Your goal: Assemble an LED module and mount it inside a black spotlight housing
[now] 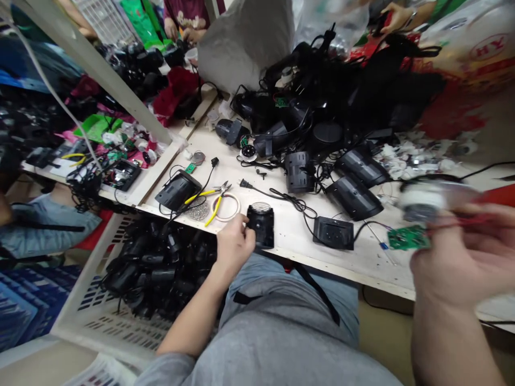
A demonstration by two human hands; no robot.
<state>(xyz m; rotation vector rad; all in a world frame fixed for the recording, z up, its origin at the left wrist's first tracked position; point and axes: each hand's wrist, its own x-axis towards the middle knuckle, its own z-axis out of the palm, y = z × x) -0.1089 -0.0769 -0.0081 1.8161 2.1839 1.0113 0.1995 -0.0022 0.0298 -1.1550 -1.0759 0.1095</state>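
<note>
At the table's front edge, my left hand (235,244) has its fingers closed on the left side of an open black plastic housing (265,230) with a round grille at its top. Out to the right, my right hand (462,257) is closed around a blurred white round part (422,201). Red wires run by its fingers, and a green circuit board (408,237) hangs beside them. Between the hands lies a black flat cover (333,232) with a cord. A screwdriver (381,242) with a blue collar lies left of the circuit board.
Yellow-handled cutters (217,206) lie by a tape ring (237,208) and a pile of screws (198,210). Several black housings (354,198) and cords crowd the back, near white parts (418,155). Below left stands a crate (76,316) of black parts. Other people work across the table.
</note>
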